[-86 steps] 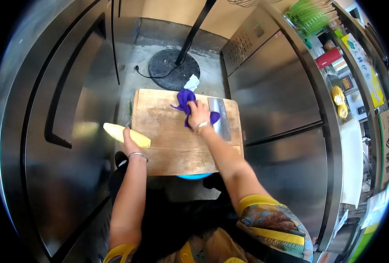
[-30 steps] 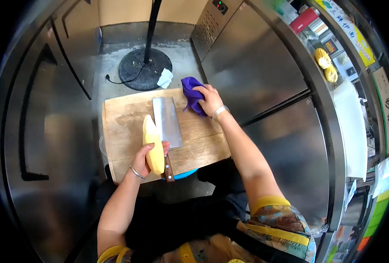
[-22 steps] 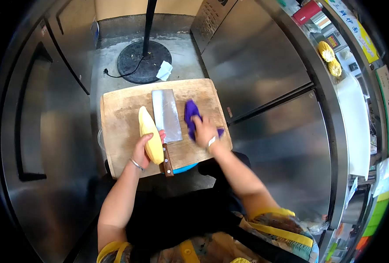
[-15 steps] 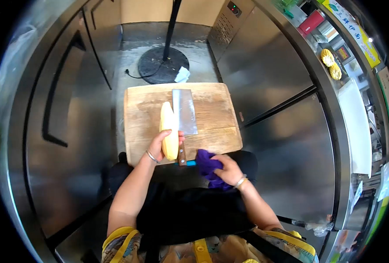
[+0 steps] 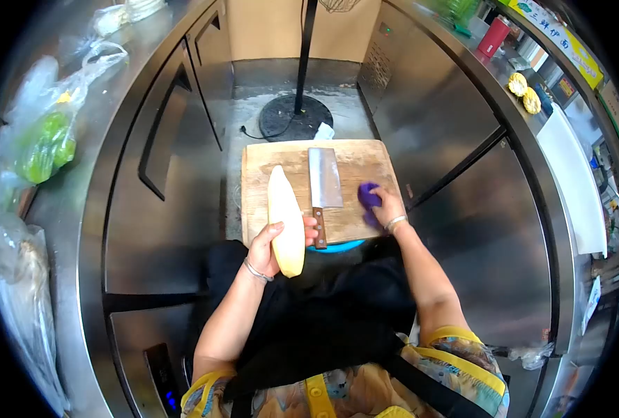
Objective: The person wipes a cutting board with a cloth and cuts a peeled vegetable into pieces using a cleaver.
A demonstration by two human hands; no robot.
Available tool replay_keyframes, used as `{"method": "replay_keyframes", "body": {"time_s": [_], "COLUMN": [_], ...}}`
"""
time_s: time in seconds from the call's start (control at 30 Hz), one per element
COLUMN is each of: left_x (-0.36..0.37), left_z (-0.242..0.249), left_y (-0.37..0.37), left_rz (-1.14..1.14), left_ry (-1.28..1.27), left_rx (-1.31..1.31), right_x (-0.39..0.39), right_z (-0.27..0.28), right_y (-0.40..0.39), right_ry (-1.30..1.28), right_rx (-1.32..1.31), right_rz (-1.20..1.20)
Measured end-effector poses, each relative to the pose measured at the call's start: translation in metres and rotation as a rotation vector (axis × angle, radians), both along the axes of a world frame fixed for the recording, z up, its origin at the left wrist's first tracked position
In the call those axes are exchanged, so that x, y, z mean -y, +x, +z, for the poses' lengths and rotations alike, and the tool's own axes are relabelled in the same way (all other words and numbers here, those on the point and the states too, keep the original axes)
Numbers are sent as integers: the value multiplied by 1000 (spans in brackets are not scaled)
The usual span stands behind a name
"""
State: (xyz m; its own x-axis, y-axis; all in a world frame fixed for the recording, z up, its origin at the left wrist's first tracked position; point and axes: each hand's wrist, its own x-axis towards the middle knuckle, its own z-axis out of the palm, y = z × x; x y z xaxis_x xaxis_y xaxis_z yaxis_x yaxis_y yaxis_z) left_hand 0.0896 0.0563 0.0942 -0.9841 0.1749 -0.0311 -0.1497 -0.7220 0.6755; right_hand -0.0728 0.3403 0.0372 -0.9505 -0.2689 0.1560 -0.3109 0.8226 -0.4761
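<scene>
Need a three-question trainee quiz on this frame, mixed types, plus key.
1. True or false: the cleaver lies flat on the cutting board.
2. What does the right hand hold?
3. In the picture, the long yellow piece in the left hand is: (a) left of the cleaver, (b) right of it, (c) beneath it.

Key: 1. True. 2. A purple cloth. 3. (a).

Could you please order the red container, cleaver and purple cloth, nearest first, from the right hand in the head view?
1. Purple cloth, held in the right hand.
2. Cleaver, on the cutting board, to the left.
3. Red container, at the picture's upper right.
</scene>
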Motion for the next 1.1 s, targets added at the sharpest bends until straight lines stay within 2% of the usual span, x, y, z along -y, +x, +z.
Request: {"method": "replay_keyframes", "body": {"time_s": [0.03,0.07,0.17,0.23,0.3,0.37,0.43,0.47,0.53,0.6,0.67,0.7,0.77,0.8,0.83,0.87,0.9,0.93,0.97,1.03,1.1], "left_x": [6,11,16,15,11,8,6,8,6,8,11,15,19,29,34,38,39,37,34,23,12], "left_z": [3,3,-2,-8,-11,-15,-21,-25,-24,-23,-23,-25,-41,-60,-61,-62,-65,-69,-73,-75,-85], "left_y": [4,10,21,22,18,13,7,5,2,-5,-15,-22,-37,-48,-56,-65,-72,-79,-88,-104,-120], "left_rz": [13,3,-39,-96,-71,-48,32,-9,14,30,102,107,294,270,274,268,253,331,330,283,253], "left_ry": [-12,25,135,313,241,174,42,122,75,18,-242,-247,-692,-820,-813,-1132,-1450,-1600,-1583,-1868,-1868], "left_rx": [-3,0,27,33,36,35,114,70,88,106,197,198,124,102,105,106,105,66,62,102,123], "right_x": [5,6,16,17,10,16,34,50,87,113,125,129,133,130,127,121,112,99,87,70,54], "right_z": [-4,-15,1,16,12,7,-13,-9,-16,-29,-39,-43,-56,-64,-65,-65,-65,-65,-66,-29,8], "right_y": [8,12,26,23,15,23,28,38,60,70,73,71,64,58,53,51,48,45,41,53,64], "right_ry": [-14,-156,-143,-3,102,372,174,110,-125,21,82,104,134,76,20,-107,-98,-142,-181,-227,-750], "right_rx": [109,2,-111,-149,-149,-72,-210,-109,-75,52,125,173,227,237,245,268,265,199,133,66,406], "right_rz": [-44,5,-38,-85,-28,-116,28,64,137,121,74,48,34,25,13,-59,-59,-39,-19,-24,-45]}}
